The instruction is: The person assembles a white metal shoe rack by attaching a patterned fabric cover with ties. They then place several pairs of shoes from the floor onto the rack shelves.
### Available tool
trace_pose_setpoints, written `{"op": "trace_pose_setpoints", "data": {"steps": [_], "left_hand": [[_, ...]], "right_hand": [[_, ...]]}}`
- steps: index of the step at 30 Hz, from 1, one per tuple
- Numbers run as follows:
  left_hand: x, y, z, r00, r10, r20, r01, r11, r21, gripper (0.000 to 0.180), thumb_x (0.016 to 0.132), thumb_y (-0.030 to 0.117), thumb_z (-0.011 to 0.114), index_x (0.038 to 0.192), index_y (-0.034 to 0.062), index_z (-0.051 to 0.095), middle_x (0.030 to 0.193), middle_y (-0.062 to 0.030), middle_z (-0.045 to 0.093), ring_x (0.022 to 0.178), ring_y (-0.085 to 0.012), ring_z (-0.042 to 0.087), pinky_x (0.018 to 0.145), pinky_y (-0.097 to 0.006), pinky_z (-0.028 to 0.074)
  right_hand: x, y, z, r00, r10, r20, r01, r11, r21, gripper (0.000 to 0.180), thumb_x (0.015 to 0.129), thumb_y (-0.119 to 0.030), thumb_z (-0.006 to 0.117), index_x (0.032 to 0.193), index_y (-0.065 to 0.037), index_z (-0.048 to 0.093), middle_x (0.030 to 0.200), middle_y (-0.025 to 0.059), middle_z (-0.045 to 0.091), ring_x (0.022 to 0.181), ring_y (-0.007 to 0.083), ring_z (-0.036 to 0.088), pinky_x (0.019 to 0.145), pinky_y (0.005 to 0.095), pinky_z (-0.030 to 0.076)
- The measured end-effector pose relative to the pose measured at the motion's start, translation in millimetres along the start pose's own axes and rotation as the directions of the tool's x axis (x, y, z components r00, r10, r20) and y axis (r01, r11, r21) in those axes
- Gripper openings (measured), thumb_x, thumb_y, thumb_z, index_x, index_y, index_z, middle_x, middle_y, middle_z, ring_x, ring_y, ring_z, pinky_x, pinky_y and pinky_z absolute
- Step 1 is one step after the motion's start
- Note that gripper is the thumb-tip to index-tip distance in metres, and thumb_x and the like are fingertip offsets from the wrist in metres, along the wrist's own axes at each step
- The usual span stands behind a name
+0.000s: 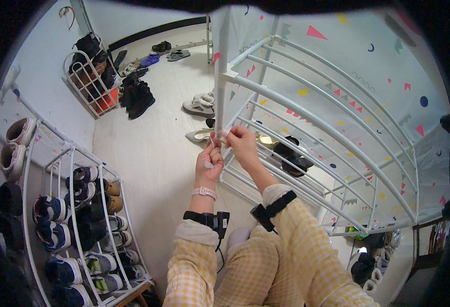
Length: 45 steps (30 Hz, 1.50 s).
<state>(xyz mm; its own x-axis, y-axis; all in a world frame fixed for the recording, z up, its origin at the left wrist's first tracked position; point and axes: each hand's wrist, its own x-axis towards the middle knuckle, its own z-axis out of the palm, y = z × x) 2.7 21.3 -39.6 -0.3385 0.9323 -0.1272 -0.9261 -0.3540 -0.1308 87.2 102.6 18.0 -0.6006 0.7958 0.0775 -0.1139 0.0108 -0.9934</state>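
In front of me stands a shoe rack (306,110) of white tubes, with a translucent patterned cover (332,30) over it. At its near left post (223,102) my two hands meet. My right hand (244,147) pinches a thin whitish strip (226,132), perhaps a cover tie. Close beside it, my left hand (209,162) is closed, palm turned up, its fingertips at the same post. A small pale scrap (209,165) shows against the left palm. What the left fingertips grip is too small to make out.
To the left, another white rack (74,148) holds several pairs of shoes. A white wire basket (89,84) with shoes stands by the wall. Black boots (137,100) and grey sneakers (200,105) lie on the floor. Dark shoes (292,156) sit beneath the covered rack's bars.
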Motion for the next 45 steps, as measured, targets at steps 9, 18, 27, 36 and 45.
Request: {"op": "trace_pose_setpoints", "data": {"steps": [9,18,27,36,45], "left_hand": [[-7,-6,8,0.960,0.276,0.050,-0.223,0.645,0.731,0.022,0.091,0.007,0.054,0.112,0.0075,0.059,0.077,0.0047,0.056,0.048,-0.0017,0.027,0.040,-0.016,0.025],[3,-2,12,0.820,0.339,0.461,-0.499,0.030,0.866,0.015,0.088,0.009,0.060,0.102,0.0063,0.064,0.088,0.0015,0.060,0.062,-0.0030,0.047,0.054,-0.018,0.039],[2,3,18,0.824,0.350,0.446,-0.383,-0.236,0.893,0.015,0.089,0.007,0.055,0.103,0.0003,0.058,0.090,-0.0041,0.062,0.079,-0.0092,0.058,0.070,-0.022,0.046],[-5,15,21,0.801,0.360,0.477,-0.293,-0.460,0.838,0.012,0.086,0.008,0.057,0.092,-0.0016,0.061,0.082,-0.0115,0.064,0.067,-0.0163,0.059,0.063,-0.029,0.047],[-9,36,-4,0.852,0.402,0.337,-0.161,-0.411,0.897,0.020,0.086,0.015,0.061,0.096,-0.0021,0.062,0.078,-0.0049,0.063,0.062,-0.0089,0.052,0.055,-0.025,0.043]], "right_hand": [[17,-26,-16,0.922,-0.017,0.386,0.274,0.734,-0.622,0.018,0.079,-0.013,0.066,0.087,0.004,0.065,0.073,0.0133,0.064,0.059,0.0191,0.061,0.052,0.0275,0.048],[40,-44,-29,0.769,0.356,0.530,-0.062,0.868,-0.493,0.024,0.081,-0.017,0.067,0.087,0.006,0.065,0.075,0.0045,0.062,0.066,0.0087,0.056,0.063,0.0232,0.048],[41,-38,-23,0.780,0.299,0.550,0.142,0.771,-0.621,0.024,0.082,-0.019,0.065,0.082,0.005,0.065,0.070,0.0043,0.062,0.065,0.0091,0.056,0.060,0.0244,0.046],[21,-20,-21,0.924,0.181,0.337,-0.049,0.930,-0.365,0.018,0.085,-0.010,0.059,0.074,0.004,0.058,0.068,0.0072,0.061,0.063,0.0117,0.059,0.057,0.0266,0.048],[13,-10,-26,0.932,-0.327,0.157,0.325,0.562,-0.761,0.012,0.081,-0.011,0.062,0.083,0.001,0.057,0.072,0.0155,0.061,0.064,0.0307,0.059,0.058,0.0392,0.046]]}}
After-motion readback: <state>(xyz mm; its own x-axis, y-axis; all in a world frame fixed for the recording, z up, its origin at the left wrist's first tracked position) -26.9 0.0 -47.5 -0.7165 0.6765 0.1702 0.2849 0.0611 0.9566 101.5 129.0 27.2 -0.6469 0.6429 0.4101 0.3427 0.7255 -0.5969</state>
